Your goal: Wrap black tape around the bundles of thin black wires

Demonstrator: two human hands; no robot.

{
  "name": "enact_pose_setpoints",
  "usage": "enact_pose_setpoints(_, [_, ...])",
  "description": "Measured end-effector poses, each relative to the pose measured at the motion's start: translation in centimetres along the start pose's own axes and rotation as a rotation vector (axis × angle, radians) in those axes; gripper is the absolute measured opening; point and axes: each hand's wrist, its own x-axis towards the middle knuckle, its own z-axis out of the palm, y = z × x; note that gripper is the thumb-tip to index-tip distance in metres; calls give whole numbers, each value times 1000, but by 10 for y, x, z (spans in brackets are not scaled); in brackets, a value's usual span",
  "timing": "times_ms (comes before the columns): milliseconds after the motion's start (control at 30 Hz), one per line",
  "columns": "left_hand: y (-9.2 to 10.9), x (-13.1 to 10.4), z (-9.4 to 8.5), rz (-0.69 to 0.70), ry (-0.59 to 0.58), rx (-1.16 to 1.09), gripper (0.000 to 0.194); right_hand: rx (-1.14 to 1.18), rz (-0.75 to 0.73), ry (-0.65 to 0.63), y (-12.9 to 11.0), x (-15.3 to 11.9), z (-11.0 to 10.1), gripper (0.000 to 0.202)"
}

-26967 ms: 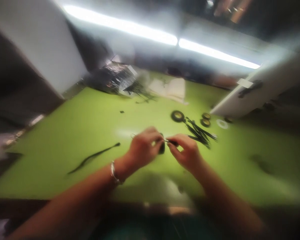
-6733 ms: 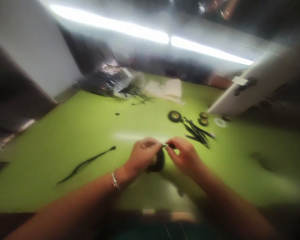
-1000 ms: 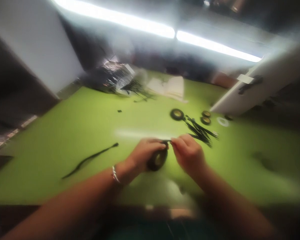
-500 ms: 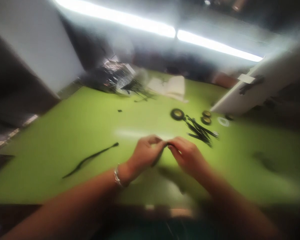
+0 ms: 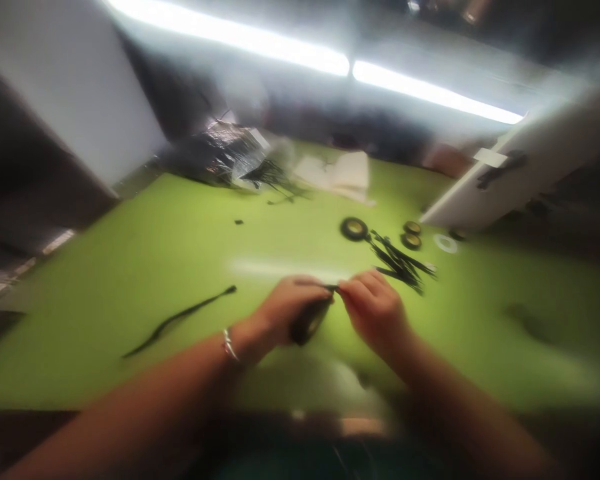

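My left hand (image 5: 285, 303) is closed around a roll of black tape (image 5: 300, 331), tilted under the palm, its pale core partly showing. A short dark strip (image 5: 332, 287) bridges the fingertips of both hands; it looks like tape, though blur hides its detail. Thumb and fingers of my right hand (image 5: 375, 301) pinch the strip's right end. To the left, a black cable (image 5: 180, 314) with a small end piece lies on the green table (image 5: 145, 267). Beyond my right hand lies a bundle of black cables (image 5: 399, 263).
Behind the bundle are a larger black tape roll (image 5: 347, 235), smaller rolls (image 5: 411, 241) and a white ring (image 5: 445, 243). A shiny plastic bag (image 5: 220, 150) with dark wires and an open paper booklet (image 5: 351, 175) lie at the back. A white panel (image 5: 480, 197) stands right.
My left hand has turned, and the tape roll under it shows more. My right hand has moved slightly right, its fingers more curled, and the strip between the hands is more visible.
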Motion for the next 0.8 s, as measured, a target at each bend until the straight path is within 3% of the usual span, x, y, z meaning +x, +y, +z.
enact_pose_setpoints(133, [5, -2, 2, -45, -57, -69, 24, -146, -102, 34, 0, -1, 2, 15])
enact_pose_setpoints(300, [3, -4, 7, -2, 65, -108, 29, -197, -138, 60, -1, -2, 6, 16])
enact_pose_setpoints(400, [-3, -2, 4, 60, 115, -45, 28, -53, -21, 11, -1, -2, 7, 12])
enact_pose_setpoints(500, [-8, 1, 1, 119, 166, 70, 29, 222, 144, -135, 1, 0, 3, 9])
enact_pose_setpoints(600, [-6, 0, 3, 229, 196, 228, 28, 310, 176, -248, 2, 2, -1, 10])
enact_pose_setpoints(700, [-1, -3, 8, 263, 173, 282, 29, 294, 180, -177, 1, 2, -3, 9])
enact_pose_setpoints(800, [-1, -3, 10, 216, 37, 264, 30, 263, 169, -98, -1, 1, -2, 8])
